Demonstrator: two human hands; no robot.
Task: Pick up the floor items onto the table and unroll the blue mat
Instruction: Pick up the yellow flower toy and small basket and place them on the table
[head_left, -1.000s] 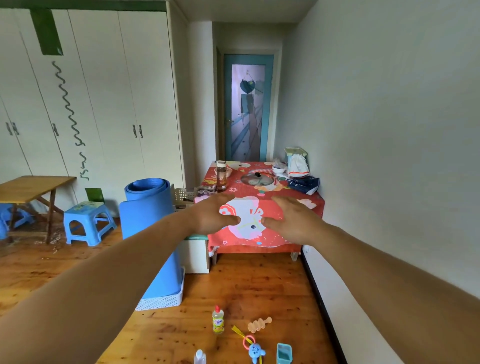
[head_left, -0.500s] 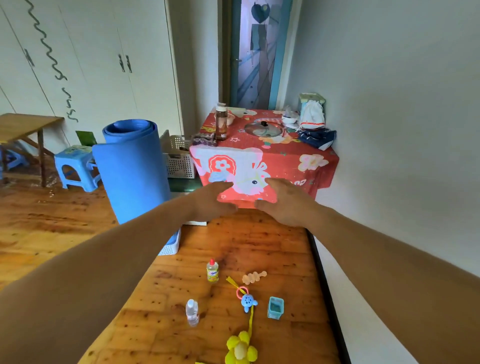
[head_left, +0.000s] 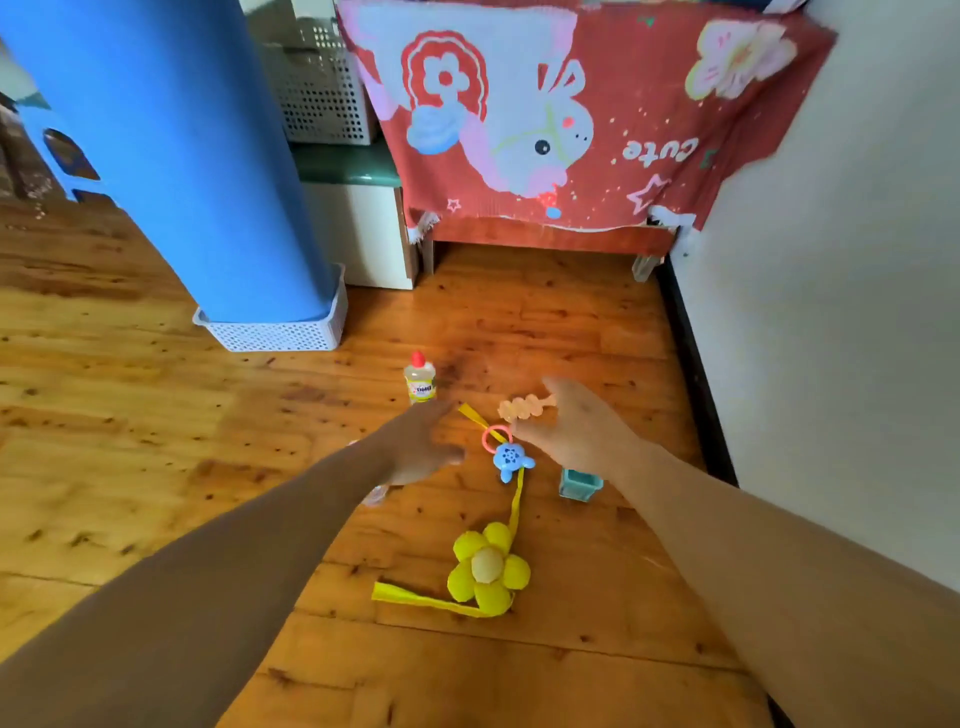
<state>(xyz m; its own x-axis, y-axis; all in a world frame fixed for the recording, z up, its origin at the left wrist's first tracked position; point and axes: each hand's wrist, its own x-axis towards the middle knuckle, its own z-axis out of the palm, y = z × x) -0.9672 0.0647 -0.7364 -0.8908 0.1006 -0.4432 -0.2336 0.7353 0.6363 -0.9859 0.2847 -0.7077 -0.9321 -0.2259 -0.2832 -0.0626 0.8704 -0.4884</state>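
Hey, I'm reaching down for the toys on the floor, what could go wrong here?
The yellow strap of the flower toy appears to run under the blue turtle toy, so lifting one may drag the other. The upright glue bottle stands close to your left hand and could tip if brushed. A clear bottle sits mostly hidden under your left forearm, easy to knock.
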